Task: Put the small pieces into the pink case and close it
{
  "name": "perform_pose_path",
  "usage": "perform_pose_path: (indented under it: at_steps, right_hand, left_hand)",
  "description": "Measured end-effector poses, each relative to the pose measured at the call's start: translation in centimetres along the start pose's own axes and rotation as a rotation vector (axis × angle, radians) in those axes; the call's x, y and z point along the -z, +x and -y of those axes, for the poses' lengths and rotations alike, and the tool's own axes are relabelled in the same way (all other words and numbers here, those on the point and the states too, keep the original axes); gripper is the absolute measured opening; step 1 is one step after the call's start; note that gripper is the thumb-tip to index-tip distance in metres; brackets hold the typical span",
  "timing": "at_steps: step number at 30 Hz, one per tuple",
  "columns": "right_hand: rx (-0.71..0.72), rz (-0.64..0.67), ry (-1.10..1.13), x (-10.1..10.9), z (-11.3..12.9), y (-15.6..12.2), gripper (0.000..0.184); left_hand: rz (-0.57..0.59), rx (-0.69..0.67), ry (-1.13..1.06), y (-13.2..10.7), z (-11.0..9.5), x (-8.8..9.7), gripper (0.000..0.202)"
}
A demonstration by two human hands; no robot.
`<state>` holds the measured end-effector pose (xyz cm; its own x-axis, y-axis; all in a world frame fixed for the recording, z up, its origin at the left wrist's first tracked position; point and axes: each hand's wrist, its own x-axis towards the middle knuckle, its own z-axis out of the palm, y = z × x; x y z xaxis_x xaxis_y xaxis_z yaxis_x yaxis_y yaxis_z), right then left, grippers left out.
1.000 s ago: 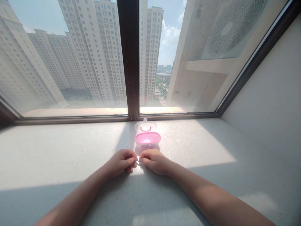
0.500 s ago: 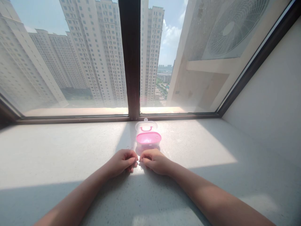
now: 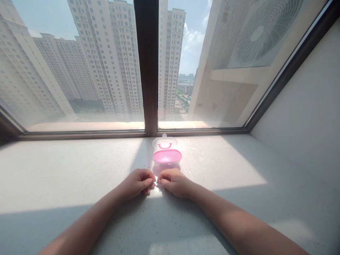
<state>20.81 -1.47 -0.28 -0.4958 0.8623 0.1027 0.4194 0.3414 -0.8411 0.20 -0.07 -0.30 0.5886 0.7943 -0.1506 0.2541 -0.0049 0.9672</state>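
Observation:
My left hand (image 3: pixel 140 182) rests low over the pale sill, thumb and forefinger pinched together. Facing it, almost fingertip to fingertip, my right hand (image 3: pixel 174 181) is closed in the same kind of pinch. Whatever sits between the fingers is too small to name. Just beyond the hands stands a small clear plastic box (image 3: pixel 167 163) with a pink inner rim. Its transparent lid (image 3: pixel 165 142), with a pink handle, is tipped back toward the window. A few thin, clear loop-like bits (image 3: pixel 146 167) lie on the sill left of the box, partly hidden by my left hand.
The speckled white sill (image 3: pixel 66 170) spreads to both sides, with bands of sun and shadow. Behind the box runs a dark window frame (image 3: pixel 151 88). A white wall (image 3: pixel 300 106) closes off the right side. Tall buildings and a fan unit show outside.

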Motion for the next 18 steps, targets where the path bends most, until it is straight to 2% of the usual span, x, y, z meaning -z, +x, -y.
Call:
perform_pose_path:
  at_steps: [18]
  right_hand:
    - [-0.009, 0.003, 0.014, -0.05, 0.22, -0.01, 0.017]
  left_hand:
    - [-0.008, 0.009, -0.022, -0.15, -0.38, -0.12, 0.017]
